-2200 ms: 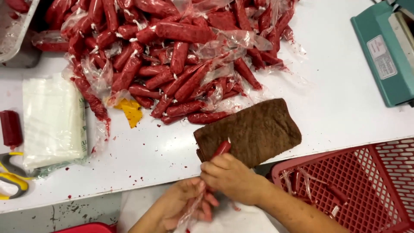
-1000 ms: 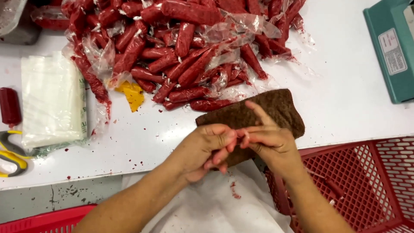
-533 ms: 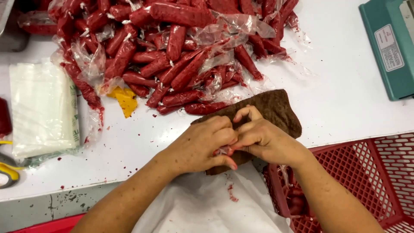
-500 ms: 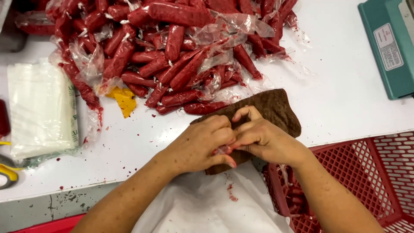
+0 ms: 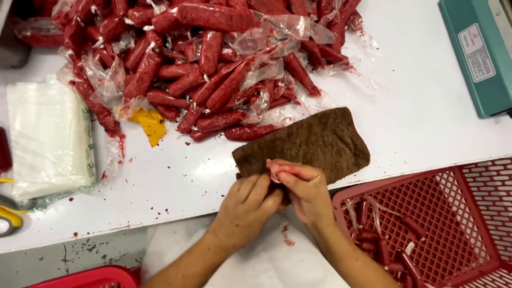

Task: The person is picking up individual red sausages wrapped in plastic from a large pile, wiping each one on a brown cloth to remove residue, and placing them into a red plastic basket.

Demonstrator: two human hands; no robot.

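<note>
My left hand and my right hand are pressed together at the near edge of the white table, just below a brown cloth. Between them they grip a small red packet in clear plastic; its twisted plastic end is pinched by the right fingers. Most of the packet is hidden by the fingers. A big pile of red stick-shaped packets in clear plastic lies at the back of the table.
A red mesh basket with several red packets stands at the lower right. A teal sealing machine sits at the back right. Left: a stack of clear bags, yellow-handled scissors, a yellow scrap.
Both hands have slid down off the brown cloth toward the table's near edge, still closed together on the red packet. The view has shifted slightly.
</note>
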